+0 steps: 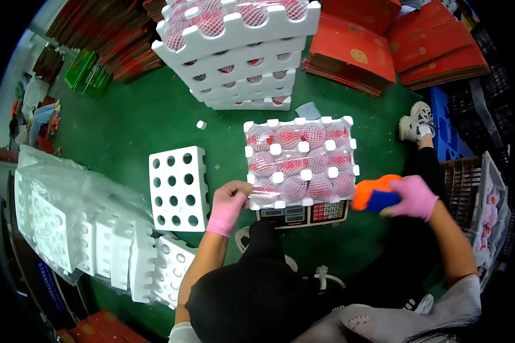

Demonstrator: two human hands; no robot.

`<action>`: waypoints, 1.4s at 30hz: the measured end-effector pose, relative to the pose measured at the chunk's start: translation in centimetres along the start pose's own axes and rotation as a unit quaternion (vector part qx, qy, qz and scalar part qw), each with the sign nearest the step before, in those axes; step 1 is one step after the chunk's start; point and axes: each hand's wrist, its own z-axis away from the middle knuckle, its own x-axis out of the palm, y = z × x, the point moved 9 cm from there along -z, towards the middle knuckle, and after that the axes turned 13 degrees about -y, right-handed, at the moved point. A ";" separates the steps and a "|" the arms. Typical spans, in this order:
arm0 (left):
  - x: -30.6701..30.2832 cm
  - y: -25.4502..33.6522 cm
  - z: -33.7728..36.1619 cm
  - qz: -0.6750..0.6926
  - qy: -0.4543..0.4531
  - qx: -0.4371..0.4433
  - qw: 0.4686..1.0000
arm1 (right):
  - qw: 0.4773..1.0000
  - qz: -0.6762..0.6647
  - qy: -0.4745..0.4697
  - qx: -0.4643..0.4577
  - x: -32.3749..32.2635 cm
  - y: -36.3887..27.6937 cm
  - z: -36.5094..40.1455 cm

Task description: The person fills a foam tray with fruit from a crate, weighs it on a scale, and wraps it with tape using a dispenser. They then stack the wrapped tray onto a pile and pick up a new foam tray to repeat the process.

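A white foam tray [301, 202] of round fruits in net sleeves [294, 188], with clear film glinting over them, rests on a digital scale [329, 212]. My left hand [229, 204], in a pink glove, is at the tray's lower left edge, fingers pinched together; what is between them is too small to make out. To the right of the tray, my pink-gloved right hand [413, 198] grips an orange and blue tape dispenser [377, 194], slightly blurred, its front close to the tray's lower right corner.
An upside-down foam tray [177, 188] lies left on the green floor. Stacked filled trays [240, 68] stand ahead, red cartons [352, 54] at back right. Wrapped foam trays [106, 246] lie at left; a fruit crate [483, 208] sits at right. Another person's shoe [419, 121] shows.
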 end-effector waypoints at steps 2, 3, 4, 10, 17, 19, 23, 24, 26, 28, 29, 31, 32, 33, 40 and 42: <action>-1.1 -1.8 -0.3 0.025 0.011 0.007 1.000 | 0.999 -0.003 -0.019 0.045 -0.1 4.6 0.7; -0.7 -2.3 -0.4 0.029 0.006 0.004 1.000 | 0.998 -0.014 -0.041 0.050 0.2 5.6 0.6; -0.2 -2.5 -0.6 0.031 -0.001 0.004 0.999 | 0.996 -0.024 -0.061 0.059 0.4 6.5 0.5; -2.2 -5.7 -0.6 0.053 0.049 0.013 0.997 | 0.998 0.028 -0.046 0.013 2.2 9.3 -0.8; -1.9 -8.5 -1.8 0.163 0.030 -0.040 0.985 | 0.986 -0.018 -0.107 0.123 3.3 10.3 -1.3; -1.9 -8.3 -1.9 0.156 0.033 -0.038 0.986 | 0.982 -0.021 -0.121 0.144 3.3 10.0 -2.0; -1.9 -7.7 -2.1 0.073 0.078 -0.017 0.994 | 0.973 -0.007 -0.151 0.177 3.3 8.3 -4.4; -2.1 -7.7 -2.2 0.029 0.091 0.003 0.995 | 0.971 -0.002 -0.155 0.181 3.4 7.7 -5.2; -2.5 -7.6 -2.2 -0.049 0.128 0.047 0.989 | 0.965 0.006 -0.167 0.201 3.5 6.8 -6.4; -2.4 -7.6 -1.8 -0.118 0.169 0.092 0.974 | 0.953 0.015 -0.188 0.236 3.7 6.3 -6.6; -2.2 -7.6 -1.7 -0.126 0.184 0.111 0.969 | 0.949 -0.003 -0.184 0.255 3.9 5.6 -6.3; -1.6 -7.1 -1.4 -0.134 0.192 0.103 0.967 | 0.949 -0.011 -0.144 0.280 4.1 4.2 -5.9; -1.4 -6.5 -1.4 -0.146 0.191 0.107 0.965 | 0.944 -0.028 -0.132 0.302 4.7 3.9 -6.0; -1.6 -6.5 -1.8 -0.206 0.168 0.118 0.957 | 0.931 -0.037 -0.138 0.336 5.3 3.7 -6.0; 0.4 -5.9 -2.5 -0.543 0.097 0.027 0.833 | 0.898 -0.008 -0.071 0.434 6.7 4.1 -10.3; -0.1 -6.9 -3.1 -0.517 0.113 0.048 0.847 | 0.908 -0.071 -0.044 0.410 7.1 4.6 -10.4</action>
